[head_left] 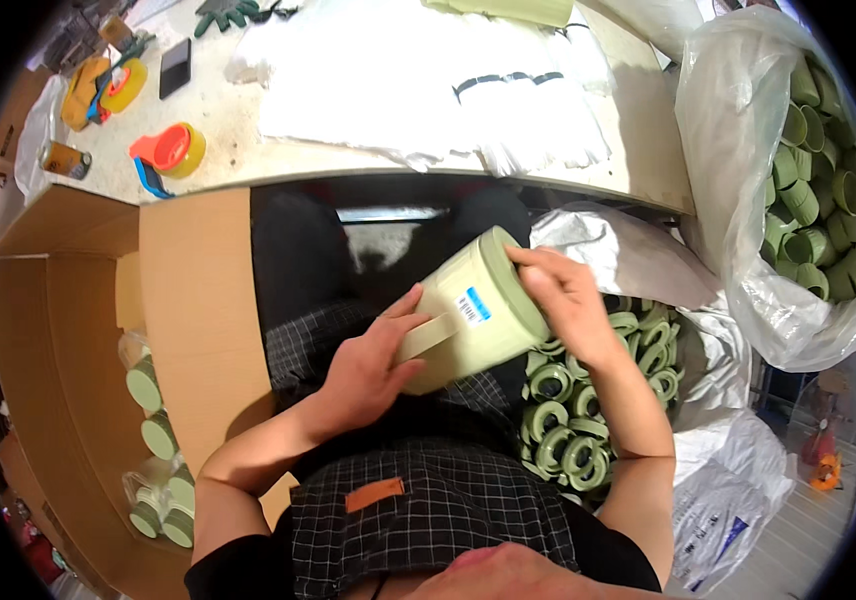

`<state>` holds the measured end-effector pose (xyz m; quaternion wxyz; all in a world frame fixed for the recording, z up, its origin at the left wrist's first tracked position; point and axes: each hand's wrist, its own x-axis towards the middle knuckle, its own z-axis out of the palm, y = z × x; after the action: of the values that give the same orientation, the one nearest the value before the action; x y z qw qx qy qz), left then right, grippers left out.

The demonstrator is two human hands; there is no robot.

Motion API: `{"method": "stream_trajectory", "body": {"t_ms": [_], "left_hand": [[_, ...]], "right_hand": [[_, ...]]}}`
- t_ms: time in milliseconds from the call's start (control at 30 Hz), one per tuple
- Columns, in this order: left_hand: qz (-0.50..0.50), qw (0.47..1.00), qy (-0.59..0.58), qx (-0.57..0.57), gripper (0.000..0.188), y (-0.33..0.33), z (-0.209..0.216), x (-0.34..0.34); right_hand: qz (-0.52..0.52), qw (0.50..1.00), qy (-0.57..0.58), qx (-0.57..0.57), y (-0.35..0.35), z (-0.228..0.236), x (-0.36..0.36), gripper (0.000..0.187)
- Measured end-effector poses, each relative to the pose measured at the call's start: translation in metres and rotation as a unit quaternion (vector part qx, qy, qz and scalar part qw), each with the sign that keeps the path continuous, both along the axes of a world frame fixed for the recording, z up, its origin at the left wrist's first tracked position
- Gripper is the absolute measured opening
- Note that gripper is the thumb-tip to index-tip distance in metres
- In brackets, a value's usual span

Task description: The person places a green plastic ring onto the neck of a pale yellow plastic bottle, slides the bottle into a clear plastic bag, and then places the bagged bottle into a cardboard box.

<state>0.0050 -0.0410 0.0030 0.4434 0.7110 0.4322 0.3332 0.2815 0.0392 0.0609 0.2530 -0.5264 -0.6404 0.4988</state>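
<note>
A pale green lidded jug (pixel 438 355) lies tilted over my lap, its round lid (pixel 511 285) toward the upper right. It has a side handle (pixel 430 335) and a small blue-and-white barcode label (pixel 472 307). My left hand (pixel 363 365) is closed around the handle side, with fingertips against the body. At the other end, my right hand (pixel 563 300) grips the lid's edge, thumb and fingers pressed on it. Right of my lap, several green ring-shaped parts (pixel 580 455) fill an open white sack.
Left of me stands an open cardboard box (pixel 196 320) with bagged green lidded containers (pixel 158 435). The table ahead carries white plastic bags (pixel 368 90), tape dispensers (pixel 183 150), a phone (pixel 176 68) and a can (pixel 66 160). A clear bag of green cups (pixel 798 200) is at right.
</note>
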Motion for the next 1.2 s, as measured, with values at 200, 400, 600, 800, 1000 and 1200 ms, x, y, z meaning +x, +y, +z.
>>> {"method": "stream_trajectory", "body": {"t_ms": [200,400,600,800,1000,1200], "left_hand": [[0.054,0.992,-0.040,0.105,0.029,0.087,-0.007,-0.023],[0.157,0.948,0.103,0.256,0.020,0.304,-0.029,0.012],[0.158,0.973,0.150,-0.079,0.025,0.369,-0.083,-0.009],[0.170,0.971,0.163,-0.035,0.030,0.359,-0.073,-0.005],[0.055,0.977,-0.174,-0.111,0.028,0.293,-0.028,0.062],[0.067,0.969,-0.231,-0.057,0.024,0.197,-0.005,0.077]], "right_hand": [[0.063,0.993,0.095,-0.034,0.022,-0.058,0.007,0.058],[0.079,0.991,0.068,0.083,0.039,-0.056,0.002,0.050],[0.027,0.982,0.188,-0.019,0.059,-0.065,0.018,0.042],[0.029,0.963,0.252,-0.095,0.082,-0.056,-0.013,0.030],[-0.226,0.949,0.221,0.013,0.087,-0.089,-0.015,0.024],[-0.287,0.932,0.222,0.008,0.088,-0.078,0.000,0.006]]}}
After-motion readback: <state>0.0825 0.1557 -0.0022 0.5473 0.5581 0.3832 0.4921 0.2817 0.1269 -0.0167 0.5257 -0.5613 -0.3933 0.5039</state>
